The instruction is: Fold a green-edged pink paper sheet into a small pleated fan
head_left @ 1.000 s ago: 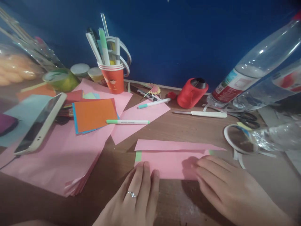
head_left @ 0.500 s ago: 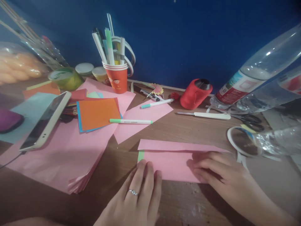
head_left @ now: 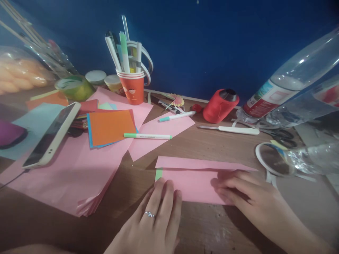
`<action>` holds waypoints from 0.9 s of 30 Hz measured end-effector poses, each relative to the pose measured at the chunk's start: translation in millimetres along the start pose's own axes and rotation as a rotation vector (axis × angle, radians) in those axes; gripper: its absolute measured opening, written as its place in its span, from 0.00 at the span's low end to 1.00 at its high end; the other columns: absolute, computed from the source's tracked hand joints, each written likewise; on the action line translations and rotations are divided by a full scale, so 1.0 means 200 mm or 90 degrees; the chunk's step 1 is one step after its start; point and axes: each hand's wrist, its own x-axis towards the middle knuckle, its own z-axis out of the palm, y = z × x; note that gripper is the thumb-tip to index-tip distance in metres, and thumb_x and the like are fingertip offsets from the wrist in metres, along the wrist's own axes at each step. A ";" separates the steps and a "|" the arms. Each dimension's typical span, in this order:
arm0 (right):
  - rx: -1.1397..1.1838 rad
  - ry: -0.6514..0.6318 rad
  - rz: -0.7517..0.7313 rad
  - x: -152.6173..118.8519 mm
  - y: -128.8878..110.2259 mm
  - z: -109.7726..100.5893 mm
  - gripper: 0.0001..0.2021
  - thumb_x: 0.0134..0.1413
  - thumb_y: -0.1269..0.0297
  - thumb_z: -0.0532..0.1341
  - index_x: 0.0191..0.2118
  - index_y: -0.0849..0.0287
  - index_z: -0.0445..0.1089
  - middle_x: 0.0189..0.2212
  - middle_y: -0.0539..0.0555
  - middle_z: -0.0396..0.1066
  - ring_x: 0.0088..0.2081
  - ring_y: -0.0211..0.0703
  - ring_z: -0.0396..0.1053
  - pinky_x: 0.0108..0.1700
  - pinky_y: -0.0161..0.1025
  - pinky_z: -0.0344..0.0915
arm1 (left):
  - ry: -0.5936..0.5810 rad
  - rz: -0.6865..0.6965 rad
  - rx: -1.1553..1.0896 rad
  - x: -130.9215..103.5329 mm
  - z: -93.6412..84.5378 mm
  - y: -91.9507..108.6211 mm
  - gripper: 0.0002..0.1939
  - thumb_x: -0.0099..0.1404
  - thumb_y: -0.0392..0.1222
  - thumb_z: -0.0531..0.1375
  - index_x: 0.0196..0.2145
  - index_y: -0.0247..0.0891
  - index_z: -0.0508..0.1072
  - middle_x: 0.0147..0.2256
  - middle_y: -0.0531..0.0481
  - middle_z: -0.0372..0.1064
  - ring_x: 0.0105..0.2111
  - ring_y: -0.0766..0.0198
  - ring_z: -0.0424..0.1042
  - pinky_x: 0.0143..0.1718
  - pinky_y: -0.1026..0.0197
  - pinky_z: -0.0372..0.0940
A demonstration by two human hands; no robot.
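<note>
Near the front edge of the desk (head_left: 205, 229), my left hand (head_left: 156, 220) rests straight-fingered on folded pink paper (head_left: 196, 183), my right hand (head_left: 251, 197) curling against it, grip unclear.

Dark blue wall behind a brown wooden table; lighting dim and uneven.
Wall (head_left: 212, 46) is plain, fills the upper part of the view; small pale speck (head_left: 197, 2) near the top edge; blue goes almost black toward the upper right corner; thin pale strip (head_left: 194, 96) runs where wall and table meet; table (head_left: 201, 150) shows faint wood grain; scuffed, shiny patch (head_left: 225, 231) near the front; front left falls into shadow
</note>
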 end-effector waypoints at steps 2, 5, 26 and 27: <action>0.003 -0.003 -0.003 0.00 0.00 0.00 0.05 0.56 0.64 0.58 0.32 0.51 0.71 0.29 0.47 0.72 0.31 0.40 0.70 0.33 0.38 0.64 | 0.001 0.007 -0.003 0.00 0.00 0.00 0.25 0.66 0.50 0.47 0.54 0.31 0.60 0.53 0.41 0.64 0.54 0.53 0.61 0.53 0.55 0.56; 0.010 -0.004 -0.001 0.00 0.00 0.00 0.04 0.55 0.65 0.59 0.32 0.52 0.71 0.29 0.47 0.72 0.31 0.39 0.70 0.34 0.37 0.63 | 0.002 0.008 -0.001 0.00 0.00 -0.01 0.25 0.66 0.51 0.47 0.54 0.31 0.60 0.54 0.41 0.64 0.55 0.53 0.60 0.53 0.55 0.55; 0.024 -0.047 0.065 0.03 -0.03 -0.06 0.04 0.55 0.69 0.59 0.31 0.56 0.70 0.30 0.50 0.70 0.34 0.41 0.67 0.38 0.38 0.61 | 0.109 0.120 -0.139 0.07 0.06 -0.08 0.21 0.64 0.44 0.49 0.51 0.32 0.67 0.54 0.44 0.64 0.57 0.58 0.57 0.62 0.58 0.40; 0.018 -0.061 0.098 0.03 -0.03 -0.07 0.03 0.55 0.68 0.60 0.31 0.56 0.70 0.31 0.49 0.70 0.34 0.41 0.67 0.38 0.38 0.61 | 0.093 0.113 -0.139 0.07 0.06 -0.08 0.21 0.65 0.45 0.49 0.51 0.33 0.67 0.54 0.45 0.64 0.57 0.58 0.57 0.63 0.57 0.40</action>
